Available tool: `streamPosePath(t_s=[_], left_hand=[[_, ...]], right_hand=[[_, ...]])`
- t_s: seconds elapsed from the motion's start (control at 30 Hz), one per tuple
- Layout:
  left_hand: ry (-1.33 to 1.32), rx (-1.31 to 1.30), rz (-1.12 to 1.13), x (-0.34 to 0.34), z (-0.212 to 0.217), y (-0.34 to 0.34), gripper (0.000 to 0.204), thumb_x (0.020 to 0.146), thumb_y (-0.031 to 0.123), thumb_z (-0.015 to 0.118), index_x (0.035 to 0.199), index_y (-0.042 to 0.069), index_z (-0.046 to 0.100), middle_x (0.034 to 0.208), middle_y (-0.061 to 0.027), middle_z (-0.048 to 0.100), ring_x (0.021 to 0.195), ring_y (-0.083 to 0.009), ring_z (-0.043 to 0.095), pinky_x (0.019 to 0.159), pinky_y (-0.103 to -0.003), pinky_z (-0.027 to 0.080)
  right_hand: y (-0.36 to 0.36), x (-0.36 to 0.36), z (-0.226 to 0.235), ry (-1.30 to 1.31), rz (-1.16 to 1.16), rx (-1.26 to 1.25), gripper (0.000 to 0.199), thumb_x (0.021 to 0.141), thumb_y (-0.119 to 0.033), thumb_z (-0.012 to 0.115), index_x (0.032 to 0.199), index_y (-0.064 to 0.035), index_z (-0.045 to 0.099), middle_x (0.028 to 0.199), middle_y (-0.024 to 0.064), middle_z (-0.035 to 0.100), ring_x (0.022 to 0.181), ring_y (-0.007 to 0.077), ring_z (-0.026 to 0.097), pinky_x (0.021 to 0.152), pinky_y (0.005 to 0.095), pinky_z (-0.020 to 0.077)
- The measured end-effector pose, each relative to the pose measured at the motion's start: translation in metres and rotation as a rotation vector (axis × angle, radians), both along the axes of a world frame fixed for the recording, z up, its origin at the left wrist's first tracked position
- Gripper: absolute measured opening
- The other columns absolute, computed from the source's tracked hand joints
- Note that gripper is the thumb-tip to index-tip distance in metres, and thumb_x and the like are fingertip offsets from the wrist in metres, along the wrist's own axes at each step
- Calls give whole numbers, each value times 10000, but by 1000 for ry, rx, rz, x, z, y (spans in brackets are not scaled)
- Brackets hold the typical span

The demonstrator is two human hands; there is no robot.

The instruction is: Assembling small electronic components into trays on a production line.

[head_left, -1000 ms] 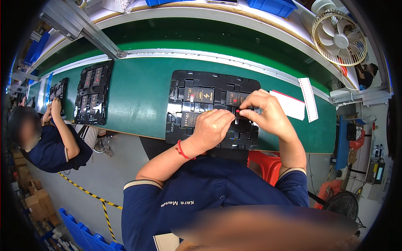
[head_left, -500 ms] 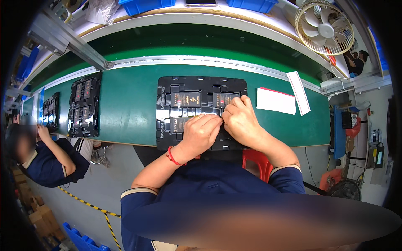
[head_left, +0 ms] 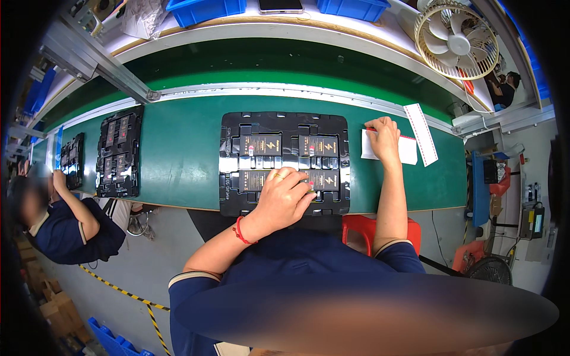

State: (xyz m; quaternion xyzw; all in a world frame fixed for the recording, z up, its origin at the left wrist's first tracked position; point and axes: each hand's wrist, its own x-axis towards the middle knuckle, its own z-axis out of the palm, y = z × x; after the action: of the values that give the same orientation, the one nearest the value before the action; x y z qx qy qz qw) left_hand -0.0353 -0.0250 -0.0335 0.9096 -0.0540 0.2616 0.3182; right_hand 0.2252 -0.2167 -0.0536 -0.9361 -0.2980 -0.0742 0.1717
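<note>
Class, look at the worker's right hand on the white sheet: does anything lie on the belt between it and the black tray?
Nothing visible does. Between the right hand on the white sheet and the black tray lies only bare green belt.

A black moulded tray (head_left: 284,163) lies flat on the green belt (head_left: 178,154), holding four dark rectangular cells with gold marks, two per row. Right of it, well apart, lies a white sheet (head_left: 408,149) beside a narrow white strip (head_left: 421,134).

Green conveyor belt (head_left: 178,154) carries three black trays (head_left: 284,163), (head_left: 119,151), (head_left: 71,161) and white sheets (head_left: 409,151)
</note>
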Motion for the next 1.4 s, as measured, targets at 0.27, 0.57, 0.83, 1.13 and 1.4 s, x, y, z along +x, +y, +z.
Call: streamPosePath(t_s=[0.27, 0.57, 0.83, 1.13, 1.4], left_hand=[[-70, -51, 46, -12, 4, 11, 119, 760, 78, 755, 852, 25, 701, 945, -100, 680, 885, -286, 622, 801, -394, 496], [-97, -114, 327, -47, 9, 56, 67, 772, 30, 725, 831, 17, 695, 901, -122, 689, 834, -288, 639, 752, -376, 510], [-71, -137, 361, -57, 10, 73, 73, 770, 21, 726, 838, 5, 704, 906, -125, 705, 847, -286, 647, 754, -369, 511], [4, -65, 231, -74, 6, 88, 145, 737, 92, 772, 859, 38, 716, 952, -84, 708, 914, -282, 632, 821, -381, 480], [-107, -75, 237, -62, -3, 88, 117, 761, 96, 744, 875, 78, 722, 910, -29, 710, 886, -216, 644, 830, -378, 444]], right_hand=[[-4, 8, -21, 124, 26, 196, 72, 791, -22, 682, 859, -19, 657, 892, 150, 600, 850, 323, 606, 762, 406, 487], [-14, -32, 26, 482, 79, 438, 28, 888, 25, 595, 885, 14, 569, 788, 31, 588, 736, 104, 547, 702, 253, 463], [95, -154, 78, 15, 869, 129, 622, 722, -3, 697, 1314, -134, 561, 1014, 104, 601, 932, 293, 611, 776, 406, 465], [123, -165, 79, 179, 964, -19, 806, 662, 36, 663, 1417, -139, 442, 1108, 159, 536, 884, 333, 610, 796, 431, 469], [134, -132, 86, 689, 814, 194, 868, 714, 1, 735, 1464, -97, 309, 1174, 169, 524, 890, 240, 661, 752, 328, 535]])
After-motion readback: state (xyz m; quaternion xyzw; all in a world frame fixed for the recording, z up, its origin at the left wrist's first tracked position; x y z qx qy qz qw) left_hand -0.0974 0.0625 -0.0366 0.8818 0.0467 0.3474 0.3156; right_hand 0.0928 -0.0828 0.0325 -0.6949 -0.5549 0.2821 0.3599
